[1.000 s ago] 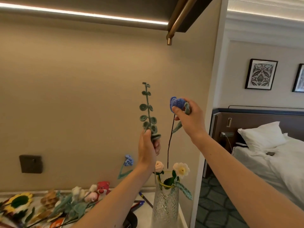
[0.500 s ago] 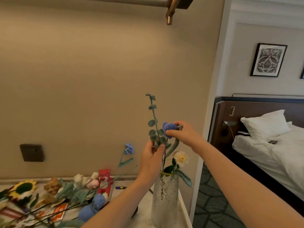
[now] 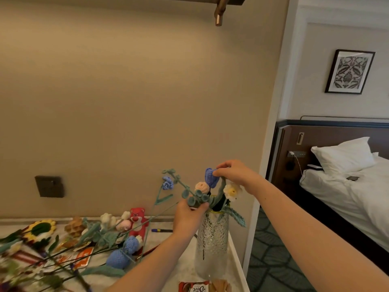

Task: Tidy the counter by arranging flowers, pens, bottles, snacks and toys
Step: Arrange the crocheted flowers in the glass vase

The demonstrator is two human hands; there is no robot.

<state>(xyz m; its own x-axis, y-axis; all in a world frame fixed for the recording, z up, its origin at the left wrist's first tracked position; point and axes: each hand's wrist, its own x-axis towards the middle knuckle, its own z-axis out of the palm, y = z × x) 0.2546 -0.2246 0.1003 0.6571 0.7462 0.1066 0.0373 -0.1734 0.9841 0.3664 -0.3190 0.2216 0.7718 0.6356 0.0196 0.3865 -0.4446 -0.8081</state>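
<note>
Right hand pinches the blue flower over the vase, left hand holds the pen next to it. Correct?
Not quite. In the head view the left hand holds the green leaf sprig at the vase mouth, not the pen; the pen lies on the counter behind that hand. The rest stands: the right hand pinches the blue flower over the vase.

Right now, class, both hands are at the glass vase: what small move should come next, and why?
Probably let go of both stems. The right hand pinches the blue flower, whose stem already runs down into the glass vase; the left hand holds the green leaf sprig at the vase's rim. More flowers lie waiting on the counter.
</note>
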